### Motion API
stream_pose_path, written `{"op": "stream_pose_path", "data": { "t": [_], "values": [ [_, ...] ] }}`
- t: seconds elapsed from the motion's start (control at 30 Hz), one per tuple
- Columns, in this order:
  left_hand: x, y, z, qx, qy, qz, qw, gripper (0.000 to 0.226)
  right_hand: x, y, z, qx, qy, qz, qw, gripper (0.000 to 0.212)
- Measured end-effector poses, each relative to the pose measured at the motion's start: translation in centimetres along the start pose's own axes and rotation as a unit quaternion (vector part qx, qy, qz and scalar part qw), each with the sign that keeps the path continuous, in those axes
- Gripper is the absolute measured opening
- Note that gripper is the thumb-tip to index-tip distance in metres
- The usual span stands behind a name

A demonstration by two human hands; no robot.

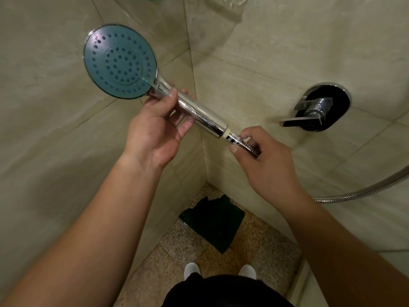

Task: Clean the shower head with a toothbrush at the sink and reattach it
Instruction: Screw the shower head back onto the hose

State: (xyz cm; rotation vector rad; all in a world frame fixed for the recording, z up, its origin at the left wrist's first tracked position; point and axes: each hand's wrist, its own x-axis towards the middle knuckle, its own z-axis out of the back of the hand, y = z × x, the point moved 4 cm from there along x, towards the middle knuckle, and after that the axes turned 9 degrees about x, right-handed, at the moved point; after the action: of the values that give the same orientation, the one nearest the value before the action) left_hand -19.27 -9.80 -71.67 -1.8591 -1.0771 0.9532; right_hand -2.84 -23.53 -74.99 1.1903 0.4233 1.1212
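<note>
The chrome hand shower head with a round blue-grey spray face (120, 61) lies slanted across the upper middle of the scene, its face turned toward the camera at the far left and dotted with rings of small nozzle holes. Its shiny cylindrical handle runs down to the right and ends in a cream-coloured collar. Just beyond that collar sits the chrome nut of the ribbed metal shower hose (365, 191), touching the handle's end; the hose shows again as a curve at the right edge of the scene.
</note>
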Motion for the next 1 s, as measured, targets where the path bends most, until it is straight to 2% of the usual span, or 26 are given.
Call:
{"op": "stream_pose_path", "data": {
  "t": [0.13, 0.27, 0.43, 0.53, 0.67, 0.8, 0.9, 0.93, 1.0],
  "values": [
    [-0.2, -0.2, 0.2, 0.005, -0.008, -0.005, 1.000, 0.007, 0.3, 0.3, -0.3, -0.058, 0.024, 0.020, 0.998, 0.020],
    [-0.4, -0.1, 0.2, -0.003, -0.006, -0.001, 1.000, 0.007, 0.7, 0.3, -0.6, -0.086, 0.053, 0.005, 0.995, 0.031],
    [-0.6, 0.2, 0.3, -0.003, -0.004, 0.006, 1.000, 0.006, 0.3, 0.1, -0.7, -0.005, 0.054, -0.038, 0.998, 0.020],
    [-0.6, 0.3, 0.3, -0.003, -0.006, 0.007, 1.000, 0.006, 0.5, 0.1, -0.7, -0.008, 0.053, -0.028, 0.998, 0.009],
    [-0.5, 0.2, 0.2, 0.006, -0.001, 0.005, 1.000, 0.006, 0.8, -0.1, -0.8, -0.037, 0.065, -0.027, 0.997, 0.033],
    [-0.4, 0.5, 0.1, -0.002, 0.004, 0.011, 1.000, 0.006, 0.6, -0.4, -0.8, 0.030, 0.066, -0.050, 0.996, 0.022],
    [-0.3, 0.6, 0.2, -0.002, 0.001, 0.013, 1.000, 0.006, 0.6, -0.5, -0.7, 0.033, 0.072, -0.050, 0.996, 0.016],
    [-0.3, 0.6, 0.2, -0.001, -0.001, 0.013, 1.000, 0.006, 0.6, -0.6, -0.6, 0.027, 0.072, -0.054, 0.996, 0.018],
    [-0.3, 0.6, 0.2, 0.001, -0.004, 0.013, 1.000, 0.007, 0.8, -0.7, -0.6, 0.018, 0.075, -0.071, 0.994, 0.039]
  ]
}}
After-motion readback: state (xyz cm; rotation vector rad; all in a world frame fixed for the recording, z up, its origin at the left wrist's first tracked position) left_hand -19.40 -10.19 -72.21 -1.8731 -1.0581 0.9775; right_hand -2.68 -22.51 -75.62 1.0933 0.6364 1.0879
